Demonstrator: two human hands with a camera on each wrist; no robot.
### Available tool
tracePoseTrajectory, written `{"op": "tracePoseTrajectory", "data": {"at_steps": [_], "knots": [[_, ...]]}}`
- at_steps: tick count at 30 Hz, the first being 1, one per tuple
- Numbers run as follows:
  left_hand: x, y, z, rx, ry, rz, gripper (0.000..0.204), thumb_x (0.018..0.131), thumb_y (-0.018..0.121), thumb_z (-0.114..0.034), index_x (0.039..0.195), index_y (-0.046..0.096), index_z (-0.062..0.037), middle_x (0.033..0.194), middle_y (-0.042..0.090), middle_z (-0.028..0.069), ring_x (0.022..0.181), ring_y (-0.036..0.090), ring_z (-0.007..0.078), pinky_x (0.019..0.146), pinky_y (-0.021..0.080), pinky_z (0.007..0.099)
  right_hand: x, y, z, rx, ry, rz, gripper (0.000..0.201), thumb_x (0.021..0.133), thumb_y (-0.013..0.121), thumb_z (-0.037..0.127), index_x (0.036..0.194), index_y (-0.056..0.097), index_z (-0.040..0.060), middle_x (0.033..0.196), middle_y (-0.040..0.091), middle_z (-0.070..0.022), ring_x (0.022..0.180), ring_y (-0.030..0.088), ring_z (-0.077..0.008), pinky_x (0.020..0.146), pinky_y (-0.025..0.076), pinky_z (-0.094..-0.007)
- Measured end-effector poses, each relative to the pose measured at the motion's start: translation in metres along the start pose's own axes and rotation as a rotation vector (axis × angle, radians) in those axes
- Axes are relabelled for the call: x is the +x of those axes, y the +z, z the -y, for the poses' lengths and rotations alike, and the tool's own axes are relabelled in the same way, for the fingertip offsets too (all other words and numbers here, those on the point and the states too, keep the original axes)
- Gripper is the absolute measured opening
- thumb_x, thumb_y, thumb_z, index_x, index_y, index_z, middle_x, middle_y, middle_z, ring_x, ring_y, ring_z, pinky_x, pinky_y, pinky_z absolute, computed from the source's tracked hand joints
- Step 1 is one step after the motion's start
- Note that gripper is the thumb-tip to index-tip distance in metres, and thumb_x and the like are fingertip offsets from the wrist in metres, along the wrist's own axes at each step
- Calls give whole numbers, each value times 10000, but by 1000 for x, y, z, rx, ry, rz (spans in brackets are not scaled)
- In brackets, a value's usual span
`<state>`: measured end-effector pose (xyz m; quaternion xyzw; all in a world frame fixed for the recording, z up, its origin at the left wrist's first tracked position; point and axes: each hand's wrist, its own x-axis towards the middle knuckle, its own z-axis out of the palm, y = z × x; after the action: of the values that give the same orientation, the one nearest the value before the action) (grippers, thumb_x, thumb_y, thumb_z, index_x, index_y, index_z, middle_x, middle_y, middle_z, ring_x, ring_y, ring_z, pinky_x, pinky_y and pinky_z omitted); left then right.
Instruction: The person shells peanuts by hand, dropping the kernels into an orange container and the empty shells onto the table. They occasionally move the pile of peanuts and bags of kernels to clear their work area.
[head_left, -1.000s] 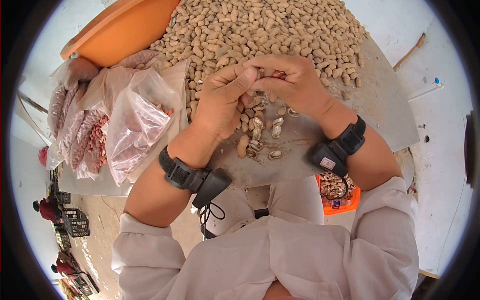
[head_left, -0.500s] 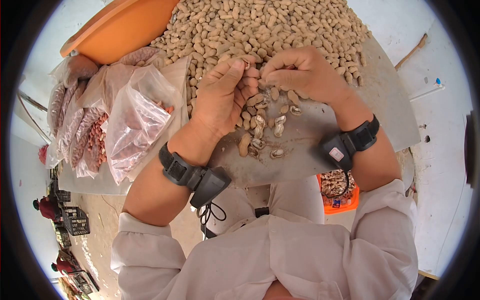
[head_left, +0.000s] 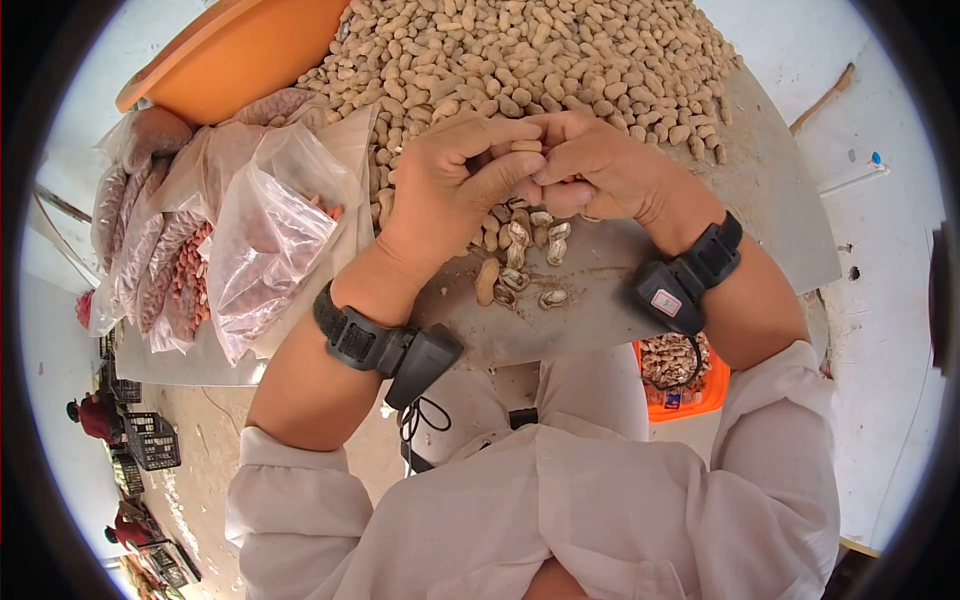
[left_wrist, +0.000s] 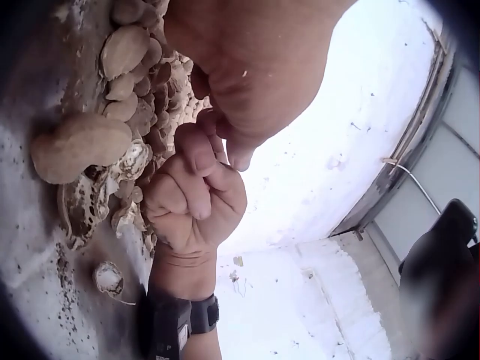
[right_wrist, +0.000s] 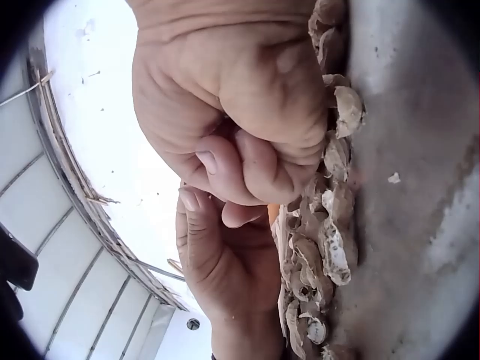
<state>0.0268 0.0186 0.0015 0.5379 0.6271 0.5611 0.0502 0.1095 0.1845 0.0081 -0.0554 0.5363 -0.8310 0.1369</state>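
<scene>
Over the near edge of the peanut pile (head_left: 520,60), both hands meet. In the head view, my left hand (head_left: 440,185) pinches a tan peanut (head_left: 526,146) between thumb and index finger. My right hand (head_left: 610,175) has its thumb and index fingertips at the right end of that peanut, its other fingers curled into the palm. Seen from the right wrist, those curled fingers (right_wrist: 232,165) hide whatever lies inside them. Below the hands lie split empty shells (head_left: 557,245) and a whole peanut (head_left: 487,281) on the metal tabletop (head_left: 600,300).
Clear plastic bags (head_left: 275,250) with reddish kernels stand on the left of the table. Behind them leans an orange basin (head_left: 235,60). An orange container (head_left: 715,395) of shells sits below the table's front edge. Black crates (head_left: 152,443) stand on the floor far left.
Half a second ago the hands were apart, the left holding an opened shell with a reddish kernel. Now they are together again, and a tan peanut is between the left thumb and index finger.
</scene>
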Motion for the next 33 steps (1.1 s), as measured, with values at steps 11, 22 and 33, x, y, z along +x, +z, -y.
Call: {"op": "tracePoseTrajectory", "data": {"at_steps": [11, 22, 33], "knots": [[0, 6, -7, -471, -151, -94, 149, 804, 634, -49, 942, 623, 8, 756, 604, 23, 645, 550, 74, 596, 440, 190, 0, -8, 2, 34, -76, -70, 144, 777, 502, 15, 886, 583, -31, 732, 582, -122, 407, 369, -54, 361, 269, -176], [-3, 0, -4, -200, -181, 282, 125, 778, 680, -118, 853, 659, -20, 761, 581, 8, 630, 489, 55, 564, 403, 201, -9, -16, 17, -621, -200, -333, 197, 778, 564, 86, 924, 642, -20, 700, 603, -77, 512, 485, -95, 484, 386, -240], [-1, -2, 3, -1, -205, 20, 185, 843, 619, -142, 967, 642, -7, 769, 641, 16, 698, 570, 55, 627, 449, 181, -14, -7, 9, -1658, -234, -244, 207, 718, 593, 102, 912, 665, 95, 883, 641, -109, 848, 600, -289, 745, 463, -385]]}}
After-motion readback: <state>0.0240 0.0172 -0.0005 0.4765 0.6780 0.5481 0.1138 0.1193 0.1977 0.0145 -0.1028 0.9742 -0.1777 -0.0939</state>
